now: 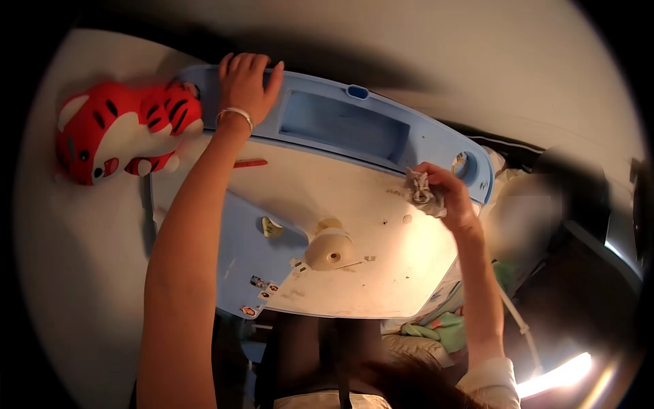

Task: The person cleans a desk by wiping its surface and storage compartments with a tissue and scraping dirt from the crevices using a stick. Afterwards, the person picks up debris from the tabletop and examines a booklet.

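While holding crumpled grey-white papery wad, probably light, soft, best gripped centrally, in right hand at two o'clock, rests left hand, thumb wide, at eleven.

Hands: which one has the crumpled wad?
The right hand: the crumpled wad is in its grip. The left hand, with the bracelet, rests on the blue ledge.

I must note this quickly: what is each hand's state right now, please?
Left hand: open, resting on the blue desk tray.
Right hand: closed, holding a crumpled tissue.
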Available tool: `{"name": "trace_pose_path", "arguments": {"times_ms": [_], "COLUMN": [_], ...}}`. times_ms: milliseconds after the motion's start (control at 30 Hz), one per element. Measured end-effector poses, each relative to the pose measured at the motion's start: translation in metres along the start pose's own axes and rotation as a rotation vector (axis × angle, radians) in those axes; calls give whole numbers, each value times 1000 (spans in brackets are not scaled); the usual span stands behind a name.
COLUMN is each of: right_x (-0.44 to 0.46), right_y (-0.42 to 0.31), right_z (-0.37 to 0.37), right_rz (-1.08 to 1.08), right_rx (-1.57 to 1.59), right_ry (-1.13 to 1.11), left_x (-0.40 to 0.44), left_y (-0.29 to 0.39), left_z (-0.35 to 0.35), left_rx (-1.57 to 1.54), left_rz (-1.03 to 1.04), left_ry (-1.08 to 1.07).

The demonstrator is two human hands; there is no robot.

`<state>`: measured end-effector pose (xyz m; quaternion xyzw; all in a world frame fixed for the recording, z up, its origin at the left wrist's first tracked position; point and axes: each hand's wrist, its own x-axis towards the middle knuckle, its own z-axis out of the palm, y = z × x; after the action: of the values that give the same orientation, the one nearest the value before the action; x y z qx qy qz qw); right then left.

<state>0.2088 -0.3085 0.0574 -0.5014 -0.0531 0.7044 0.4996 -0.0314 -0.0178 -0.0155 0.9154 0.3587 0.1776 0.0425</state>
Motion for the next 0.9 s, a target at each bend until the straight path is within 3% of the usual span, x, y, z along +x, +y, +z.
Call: {"name": "trace_pose_path", "arguments": {"times_ms": [167, 333, 433, 467, 567, 633, 733, 833, 867, 900], "right_x": [-9, -19, -23, -24, -30, -34, -31, -24, -24, -22], "right_y": [57, 73, 71, 68, 58, 53, 63, 69, 69, 70], "right_z": [22, 54, 68, 72, 85, 96, 100, 100, 103, 101], "right_rz": [-62, -200, -281, -312, -350, -420, -519, -789, -705, -712], "right_rx": [600, 600, 638, 650, 523, 412, 198, -235, -73, -145], "right_ry": [52, 164, 76, 49, 94, 176, 232, 403, 391, 403], "left_x": [0, 3, -15, -24, -54, -73, -88, -93, -93, -92], "left_y": [-2, 28, 85, 111, 170, 187, 190, 184, 183, 180], "left_z": [3, -25, -73, -93, -133, -126, -115, -111, -112, -113], "left_rx": [-32, -151, -524, -722, -1112, -1476, -1540, -1484, -1524, -1498], "left_rz": [74, 156, -1, -137, -399, -585, -660, -727, -750, -753], "left_ry": [68, 210, -86, -237, -592, -603, -472, -432, -432, -420]}}
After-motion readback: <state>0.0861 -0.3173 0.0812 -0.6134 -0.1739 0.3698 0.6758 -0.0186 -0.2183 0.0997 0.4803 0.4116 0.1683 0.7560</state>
